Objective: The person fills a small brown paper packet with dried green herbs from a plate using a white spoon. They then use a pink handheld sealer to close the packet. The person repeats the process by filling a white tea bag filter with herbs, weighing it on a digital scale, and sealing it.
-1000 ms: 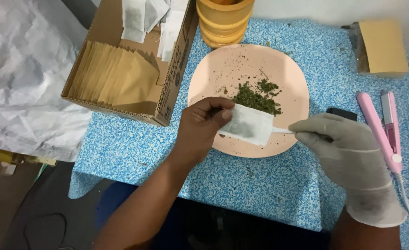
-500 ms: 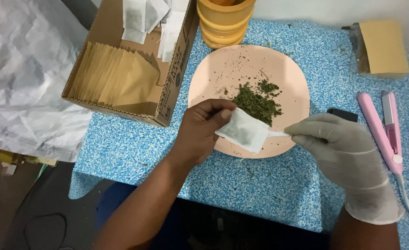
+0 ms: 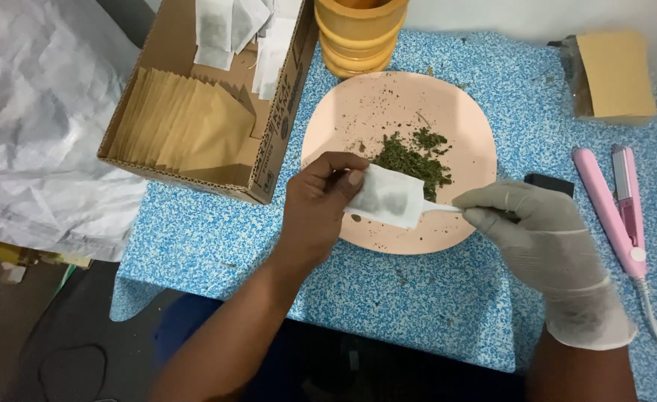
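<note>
My bare left hand [image 3: 317, 212] pinches a small white filter bag [image 3: 388, 197] over the near edge of a pink plate [image 3: 358, 104]. Dark flecks show through the bag. My right hand [image 3: 540, 234], in a pale glove, holds a thin white spoon handle [image 3: 440, 209] whose tip goes into the bag's open side. A small heap of dried green herb [image 3: 414, 156] lies on the plate just beyond the bag.
A cardboard box [image 3: 269, 141] at the left holds tan envelopes [image 3: 183, 130] and white filter bags [image 3: 231, 26]. Stacked yellow cups [image 3: 358, 37] stand behind the plate. A pink flat-iron sealer [image 3: 615, 205] lies at the right, a tan packet stack [image 3: 615, 74] behind it. The table has a blue speckled cover [image 3: 418, 298].
The bag has tilted slightly and my right hand has edged left, bringing the spoon tip further into the bag. The left hand stays in place.
</note>
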